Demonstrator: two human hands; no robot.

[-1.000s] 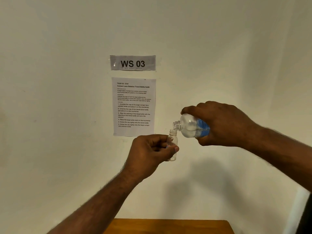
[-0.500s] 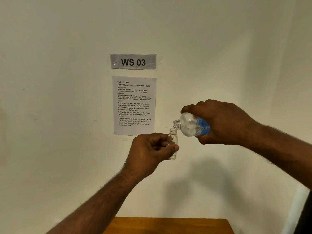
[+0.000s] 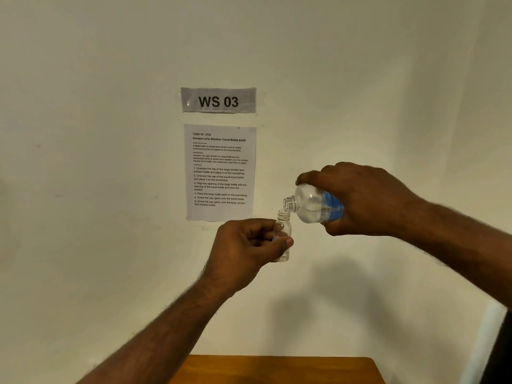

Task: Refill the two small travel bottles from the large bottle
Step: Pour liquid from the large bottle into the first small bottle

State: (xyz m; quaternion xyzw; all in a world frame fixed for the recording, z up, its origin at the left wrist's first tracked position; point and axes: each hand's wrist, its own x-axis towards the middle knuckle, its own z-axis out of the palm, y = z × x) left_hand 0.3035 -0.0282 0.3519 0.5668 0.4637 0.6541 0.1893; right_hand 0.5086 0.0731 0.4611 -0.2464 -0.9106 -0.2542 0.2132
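Left hand [image 3: 243,246], raised before the wall: fingers and thumb pinch one small travel bottle [image 3: 283,235], upright, uncapped. Right hand [image 3: 368,199]: fingers curled round one large bottle [image 3: 315,203], tipped, mouth just above the small bottle's opening. One wooden table [image 3: 277,370] below; two wall notices [image 3: 220,173].

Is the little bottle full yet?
Not yet. Both caps are off. The right hand tips the large bottle over the small travel bottle, held upright by the left hand. It looks mostly empty. Left: fill it, the second bottle, and recap.
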